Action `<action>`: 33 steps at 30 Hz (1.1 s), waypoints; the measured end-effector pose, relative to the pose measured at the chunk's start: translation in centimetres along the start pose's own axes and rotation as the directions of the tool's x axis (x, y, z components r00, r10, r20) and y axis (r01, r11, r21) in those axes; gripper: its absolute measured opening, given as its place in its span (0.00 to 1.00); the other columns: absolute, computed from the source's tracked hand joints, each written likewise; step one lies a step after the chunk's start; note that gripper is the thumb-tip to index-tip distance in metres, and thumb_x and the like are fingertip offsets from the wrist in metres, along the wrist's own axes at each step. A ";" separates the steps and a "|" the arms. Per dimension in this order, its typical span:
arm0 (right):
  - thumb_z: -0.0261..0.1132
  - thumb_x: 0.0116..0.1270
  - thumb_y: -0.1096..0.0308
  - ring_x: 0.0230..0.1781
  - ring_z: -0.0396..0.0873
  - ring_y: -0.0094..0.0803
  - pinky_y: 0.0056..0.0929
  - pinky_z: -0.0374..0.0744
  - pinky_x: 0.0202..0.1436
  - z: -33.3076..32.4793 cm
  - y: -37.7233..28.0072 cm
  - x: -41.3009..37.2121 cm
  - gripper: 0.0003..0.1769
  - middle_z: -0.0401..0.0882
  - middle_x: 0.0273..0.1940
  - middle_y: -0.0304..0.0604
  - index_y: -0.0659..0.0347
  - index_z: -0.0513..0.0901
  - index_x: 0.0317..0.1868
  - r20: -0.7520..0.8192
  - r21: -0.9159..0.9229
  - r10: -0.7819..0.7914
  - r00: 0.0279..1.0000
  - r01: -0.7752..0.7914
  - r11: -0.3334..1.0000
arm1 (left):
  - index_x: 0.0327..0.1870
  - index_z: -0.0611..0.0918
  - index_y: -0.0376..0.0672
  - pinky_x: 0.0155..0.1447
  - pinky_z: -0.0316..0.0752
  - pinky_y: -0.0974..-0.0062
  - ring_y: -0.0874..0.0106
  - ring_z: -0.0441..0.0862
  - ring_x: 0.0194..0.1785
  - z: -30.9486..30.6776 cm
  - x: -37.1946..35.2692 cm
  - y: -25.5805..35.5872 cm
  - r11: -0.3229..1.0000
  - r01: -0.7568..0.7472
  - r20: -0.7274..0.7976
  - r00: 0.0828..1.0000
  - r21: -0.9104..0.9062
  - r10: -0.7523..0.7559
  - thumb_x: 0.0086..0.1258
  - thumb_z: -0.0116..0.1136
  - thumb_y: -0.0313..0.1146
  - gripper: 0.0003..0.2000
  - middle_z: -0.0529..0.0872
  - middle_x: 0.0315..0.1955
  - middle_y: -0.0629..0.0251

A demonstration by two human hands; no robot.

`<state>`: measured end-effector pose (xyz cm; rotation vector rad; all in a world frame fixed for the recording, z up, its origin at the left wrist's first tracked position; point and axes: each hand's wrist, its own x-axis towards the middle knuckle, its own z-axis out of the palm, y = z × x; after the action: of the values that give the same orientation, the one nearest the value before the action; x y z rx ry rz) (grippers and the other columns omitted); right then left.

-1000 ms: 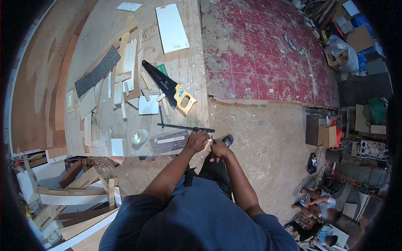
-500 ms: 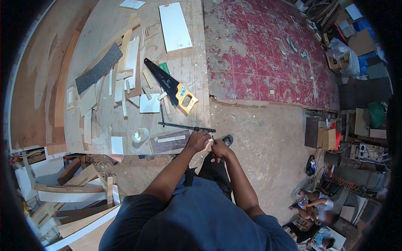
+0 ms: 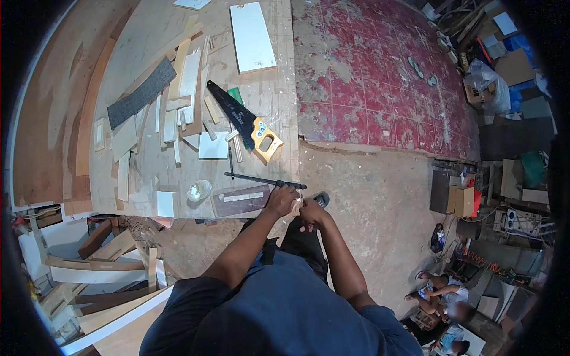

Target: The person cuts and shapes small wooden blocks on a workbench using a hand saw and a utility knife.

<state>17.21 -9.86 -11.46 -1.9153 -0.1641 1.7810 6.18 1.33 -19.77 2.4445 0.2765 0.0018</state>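
Observation:
My left hand [image 3: 279, 200] and my right hand [image 3: 310, 212] are pressed together just off the near right corner of the workbench [image 3: 136, 178]. Both are closed around a small pale piece [image 3: 295, 205] held between them; what it is cannot be told. A thin black rod-like tool [image 3: 255, 178] lies on the bench right beside my left hand. A dark board [image 3: 240, 200] with a white strip on it rests just left of my left hand. A handsaw with a yellow handle [image 3: 264, 139] lies further up the bench.
Several wood offcuts [image 3: 178, 101], a dark sandpaper strip [image 3: 141, 93], a white panel [image 3: 252, 37] and a small clear cup [image 3: 198, 190] crowd the bench. Scrap boards [image 3: 101, 267] pile below its left end. People sit at lower right [image 3: 439, 291]. Red worn flooring [image 3: 380, 77] lies beyond.
My hands stay together at the same spot with small finger shifts. The view has drifted slightly, so the bench sits a little lower and to the right.

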 end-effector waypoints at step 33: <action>0.52 0.59 0.79 0.14 0.79 0.39 0.38 0.81 0.14 -0.3 1.0 1.1 0.09 0.77 0.23 0.51 0.73 0.76 0.39 -0.021 -0.105 -0.035 0.999 0.032 0.994 | 0.41 0.82 0.50 0.49 0.68 0.59 0.60 0.75 0.50 1.1 -0.2 -0.7 0.998 -0.059 -0.087 0.994 0.039 0.062 0.58 0.63 0.31 0.10 0.78 0.41 0.67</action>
<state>17.35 -10.37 -12.91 -1.9924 -0.2851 1.7597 5.94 1.17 -21.06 2.4916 0.2430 0.1323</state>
